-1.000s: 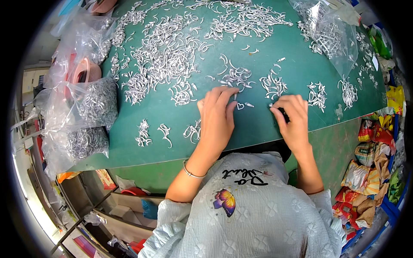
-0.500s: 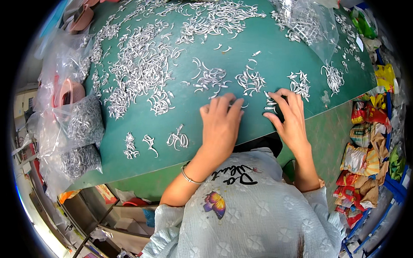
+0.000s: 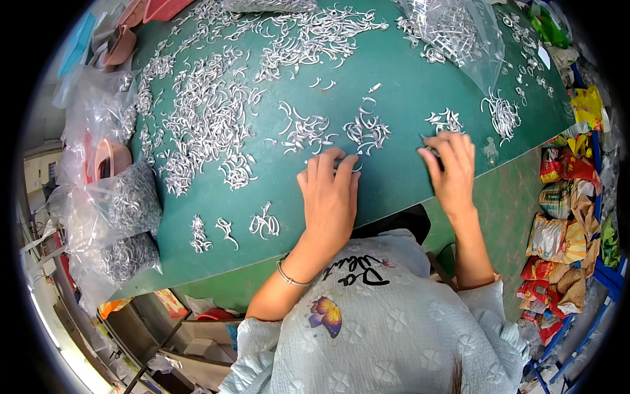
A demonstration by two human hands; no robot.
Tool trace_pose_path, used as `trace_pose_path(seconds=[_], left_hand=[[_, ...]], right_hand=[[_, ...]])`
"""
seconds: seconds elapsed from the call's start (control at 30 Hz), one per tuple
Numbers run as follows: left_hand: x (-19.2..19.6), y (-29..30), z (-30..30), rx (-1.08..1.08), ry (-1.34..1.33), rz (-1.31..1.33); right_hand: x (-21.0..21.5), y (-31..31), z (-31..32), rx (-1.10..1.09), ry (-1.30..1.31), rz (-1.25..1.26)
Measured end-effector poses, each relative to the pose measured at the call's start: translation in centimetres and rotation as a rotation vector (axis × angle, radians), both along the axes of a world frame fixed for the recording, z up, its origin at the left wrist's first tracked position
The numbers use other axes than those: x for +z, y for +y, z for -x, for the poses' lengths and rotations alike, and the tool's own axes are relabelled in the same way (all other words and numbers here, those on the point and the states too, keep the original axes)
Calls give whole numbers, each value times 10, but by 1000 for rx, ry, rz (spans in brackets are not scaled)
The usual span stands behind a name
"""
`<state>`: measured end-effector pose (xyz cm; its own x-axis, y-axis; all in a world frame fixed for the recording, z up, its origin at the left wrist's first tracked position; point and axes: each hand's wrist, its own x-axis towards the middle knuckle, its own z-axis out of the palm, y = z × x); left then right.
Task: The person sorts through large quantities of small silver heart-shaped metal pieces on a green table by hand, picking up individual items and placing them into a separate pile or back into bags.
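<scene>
My left hand (image 3: 329, 194) is low over the green table, its fingers curled inward. A thin curved silver piece (image 3: 357, 165) shows at its index finger and thumb. To the right, my right hand (image 3: 453, 172) has its thumb and index fingertips close together; a small bit shows there, too blurred to name. Just beyond that hand lies a little pile of silver pieces (image 3: 446, 121), partly covered by the fingers. Two more small piles of curved pieces, one on the left (image 3: 307, 130) and one on the right (image 3: 367, 131), lie beyond my left hand.
A large spread of silver pieces (image 3: 210, 118) covers the table's left side. Clear bags of pieces (image 3: 131, 203) stand along the left edge; another bag (image 3: 453, 33) lies at the back. Small groups (image 3: 264, 222) lie near the front edge, and a bunch (image 3: 503, 118) lies far right.
My right hand has moved slightly right, its thumb and index finger closer together. The few pieces beside its fingertips no longer show there. My left hand's fingers have curled in; the whole view has shifted slightly.
</scene>
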<state>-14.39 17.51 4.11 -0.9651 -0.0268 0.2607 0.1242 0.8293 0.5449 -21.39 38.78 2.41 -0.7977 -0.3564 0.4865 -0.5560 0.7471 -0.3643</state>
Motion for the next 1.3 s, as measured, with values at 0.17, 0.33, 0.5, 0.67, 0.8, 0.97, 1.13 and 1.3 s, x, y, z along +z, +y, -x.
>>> trace_pose_path(seconds=[0.17,0.33,0.5,0.67,0.8,0.97,1.13,1.3], left_hand=[[6,15,17,-64,65,126],[-5,13,24,-59,20,141],[1,-9,18,-52,18,0],[7,-18,26,72,69,-33],[12,-1,15,-72,34,-32],[1,19,6,-270,6,92],[4,-3,-4,-126,1,13],[11,6,-2,-50,-16,-63]], right_hand=[[17,-11,11,-46,7,8],[13,-47,15,170,-189,31],[22,-31,12,399,-466,157],[21,-39,32,223,-350,189],[21,-39,38,173,-271,152],[20,-52,35,209,-246,2],[25,-29,29,211,-253,82],[33,-29,10,260,-329,17]])
